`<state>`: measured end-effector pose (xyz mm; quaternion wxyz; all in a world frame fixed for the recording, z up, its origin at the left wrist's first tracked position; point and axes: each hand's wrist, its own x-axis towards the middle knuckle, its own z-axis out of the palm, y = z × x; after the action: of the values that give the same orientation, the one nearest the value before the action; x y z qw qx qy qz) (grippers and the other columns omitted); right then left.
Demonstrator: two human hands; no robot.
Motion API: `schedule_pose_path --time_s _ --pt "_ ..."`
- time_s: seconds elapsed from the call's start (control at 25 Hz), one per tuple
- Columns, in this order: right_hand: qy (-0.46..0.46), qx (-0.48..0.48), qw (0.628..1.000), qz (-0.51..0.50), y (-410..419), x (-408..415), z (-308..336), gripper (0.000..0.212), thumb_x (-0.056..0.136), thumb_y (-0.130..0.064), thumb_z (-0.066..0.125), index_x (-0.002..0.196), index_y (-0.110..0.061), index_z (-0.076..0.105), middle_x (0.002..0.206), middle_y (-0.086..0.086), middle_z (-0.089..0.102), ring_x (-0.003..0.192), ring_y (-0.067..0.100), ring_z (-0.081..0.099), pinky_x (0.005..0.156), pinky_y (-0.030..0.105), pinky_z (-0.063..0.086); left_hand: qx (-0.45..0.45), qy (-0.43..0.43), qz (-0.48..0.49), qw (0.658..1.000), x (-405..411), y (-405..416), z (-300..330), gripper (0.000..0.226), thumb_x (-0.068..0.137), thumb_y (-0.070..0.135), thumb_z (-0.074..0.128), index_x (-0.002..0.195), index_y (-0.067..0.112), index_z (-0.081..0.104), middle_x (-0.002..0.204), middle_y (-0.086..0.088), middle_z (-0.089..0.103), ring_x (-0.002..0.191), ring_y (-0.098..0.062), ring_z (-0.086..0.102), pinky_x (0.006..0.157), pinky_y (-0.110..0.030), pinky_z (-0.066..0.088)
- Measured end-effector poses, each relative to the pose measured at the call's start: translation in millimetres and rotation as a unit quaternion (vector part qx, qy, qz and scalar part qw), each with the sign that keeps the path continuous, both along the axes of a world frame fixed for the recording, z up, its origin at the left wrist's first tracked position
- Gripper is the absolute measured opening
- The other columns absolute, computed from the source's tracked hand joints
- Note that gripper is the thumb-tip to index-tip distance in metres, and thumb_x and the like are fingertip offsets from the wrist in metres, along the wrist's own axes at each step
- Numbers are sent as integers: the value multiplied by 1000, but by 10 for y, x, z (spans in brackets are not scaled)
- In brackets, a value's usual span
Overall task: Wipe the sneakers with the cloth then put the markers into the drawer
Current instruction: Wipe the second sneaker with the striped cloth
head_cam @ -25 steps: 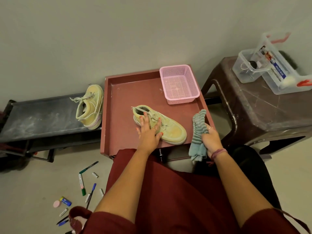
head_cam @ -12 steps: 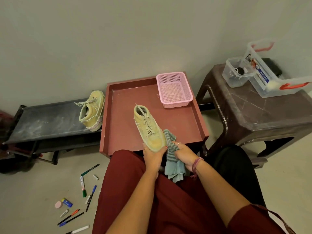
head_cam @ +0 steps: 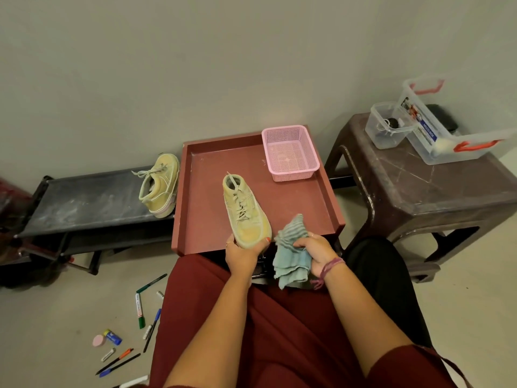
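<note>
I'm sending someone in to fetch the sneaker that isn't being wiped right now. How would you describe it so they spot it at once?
Find the red tray against the wall; a dark low bench runs off its left side. The spare sneaker lies tipped on its side at the bench end nearest the tray, laces loose. Unlike its twin, no hand touches it.

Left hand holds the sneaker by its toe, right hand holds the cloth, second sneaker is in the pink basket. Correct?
Not quite. The head view shows the pink basket empty; the second sneaker lies on the dark bench left of the tray. The rest holds: left hand grips the sneaker by its toe, right hand holds the cloth.
</note>
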<state>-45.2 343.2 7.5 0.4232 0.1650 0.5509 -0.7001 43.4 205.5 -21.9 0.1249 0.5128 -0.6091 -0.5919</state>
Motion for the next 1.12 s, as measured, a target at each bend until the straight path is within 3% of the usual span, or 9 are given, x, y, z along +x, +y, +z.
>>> schedule_pose_path --time_s 0.12,0.24,0.4,0.48,0.6,0.72,0.88,1.0,1.12 --pt "29 -18 998 -57 110 -76 119 25 87 7 57 110 -1 61 98 15 67 80 24 66 72 35 57 104 57 -3 993 115 -206 132 84 51 45 88 123 15 57 116 1 67 98 -13 67 77 -25 57" --pt "75 -25 995 -58 130 -55 252 42 83 15 55 115 -12 60 97 9 68 82 22 66 69 34 57 203 146 7 968 258 -290 277 44 81 25 73 117 3 60 109 -7 65 80 -11 63 62 -16 53" --pt "149 25 988 -43 -19 99 342 49 88 13 43 123 -18 58 107 7 67 93 22 64 86 40 53 244 152 -6 958 411 -171 291 12 91 15 60 101 9 62 90 -6 60 68 -13 53 49 -15 45" --pt "229 66 971 -26 -108 136 378 47 94 5 42 134 -18 51 121 1 61 105 17 60 96 35 48 230 131 -43 963 446 -184 265 22 89 20 61 109 12 61 91 -2 62 69 -11 55 50 -16 43" --pt "402 161 890 139 -295 172 412 57 94 7 37 146 -16 33 145 -5 39 135 10 34 111 22 24 178 105 -102 973 465 -309 181 68 69 38 69 131 17 52 101 3 64 73 -6 58 57 -18 45" --pt "475 225 784 330 -525 332 277 77 85 19 30 151 -14 9 159 -2 2 147 17 -6 115 24 0 146 93 -107 979 484 -313 185 61 81 33 68 135 21 41 113 4 63 88 -10 61 69 -23 46" --pt "503 267 759 314 -628 485 244 86 81 20 35 152 -17 3 159 -6 -7 146 18 -14 115 25 -2 90 98 -94 987 515 -267 188 81 66 33 86 130 26 37 116 8 62 103 -8 62 83 -24 51" --pt "579 273 685 348 -546 717 185 87 81 16 40 151 -18 0 156 -12 -9 143 12 -18 110 17 -3 51 77 -110 990 523 -329 115 89 48 48 92 124 26 52 109 9 70 99 -6 67 88 -31 55" --pt "623 256 632 384 -404 751 97 93 77 18 38 151 -17 -4 154 -12 -14 140 8 -22 115 18 1 19 52 -147 988 536 -369 123 83 46 50 91 119 25 60 104 9 72 94 -4 68 84 -31 57"
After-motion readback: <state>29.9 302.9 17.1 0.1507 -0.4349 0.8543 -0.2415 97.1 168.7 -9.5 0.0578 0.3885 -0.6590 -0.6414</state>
